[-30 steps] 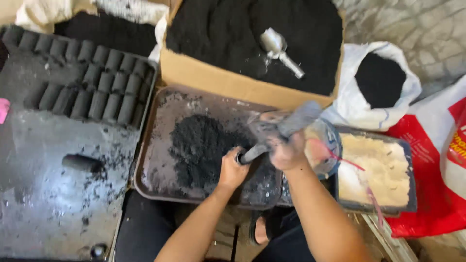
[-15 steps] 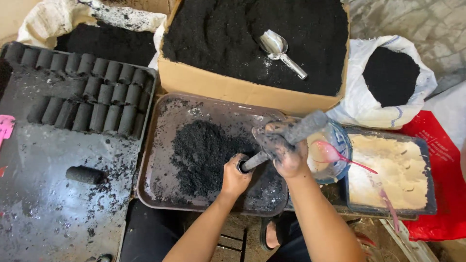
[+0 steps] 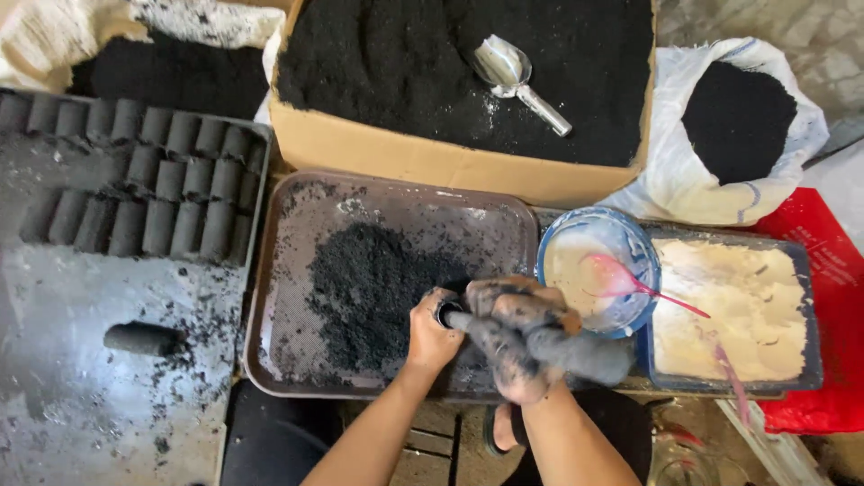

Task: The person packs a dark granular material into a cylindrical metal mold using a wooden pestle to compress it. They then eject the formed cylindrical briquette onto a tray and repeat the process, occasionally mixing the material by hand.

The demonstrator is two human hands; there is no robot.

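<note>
My left hand (image 3: 432, 333) is closed around a short dark tube mould (image 3: 447, 314) at the near right part of a brown tray (image 3: 297, 207). My right hand (image 3: 508, 337), black with powder, grips a grey plunger rod (image 3: 585, 353) that points into the tube. A heap of black powder (image 3: 369, 283) lies in the tray just left of both hands.
A cardboard box (image 3: 432, 162) of black powder with a metal scoop (image 3: 513, 76) stands behind the tray. Rows of black cylinders (image 3: 135, 189) and one loose cylinder (image 3: 142, 338) lie on the left tray. A blue bowl (image 3: 641, 256) with pink spoon, a pan of beige powder (image 3: 729, 306) and a white sack (image 3: 720, 135) are right.
Both hands have come lower and nearer to me. The plunger rod, earlier raised and slanting up to the right, now lies low and nearly level at the tube's mouth.
</note>
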